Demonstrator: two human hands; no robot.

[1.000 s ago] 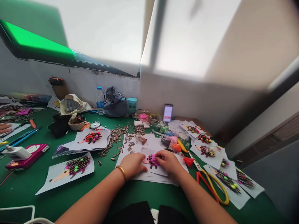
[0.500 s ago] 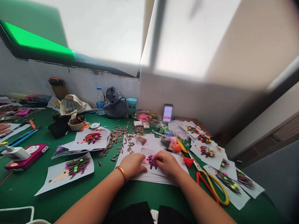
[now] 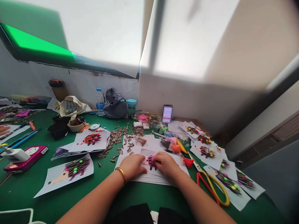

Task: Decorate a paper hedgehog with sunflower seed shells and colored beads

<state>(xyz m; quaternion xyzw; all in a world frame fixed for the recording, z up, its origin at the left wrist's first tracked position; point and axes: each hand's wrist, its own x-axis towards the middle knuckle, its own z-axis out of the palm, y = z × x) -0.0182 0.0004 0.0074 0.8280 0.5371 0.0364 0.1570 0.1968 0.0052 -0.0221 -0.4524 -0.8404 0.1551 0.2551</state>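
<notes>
A small white card with a pink clay hedgehog (image 3: 150,161) lies on a stack of white paper (image 3: 154,179). Several dark striped sunflower seeds are set in the hedgehog's back. At the card's left edge rests my left hand (image 3: 131,166), a gold bracelet on its wrist, thumb and index finger apart beside the hedgehog's head. My right hand (image 3: 165,165) is pinched closed at the right part of the hedgehog's back; its fingertips hide whatever is between them. Loose sunflower seeds (image 3: 118,135) are scattered beyond my left hand.
Scissors (image 3: 215,186) and finished hedgehog cards (image 3: 207,152) lie at right; more cards (image 3: 70,171) at left. Clay packets (image 3: 175,144) sit behind my right hand. A phone (image 3: 167,113) leans on the wall. Another person's hand (image 3: 4,129) shows at the far left edge.
My right hand has shifted very slightly at the hedgehog's back, still pinched. My left hand stays in place. The other person's hand at the far left has moved slightly.
</notes>
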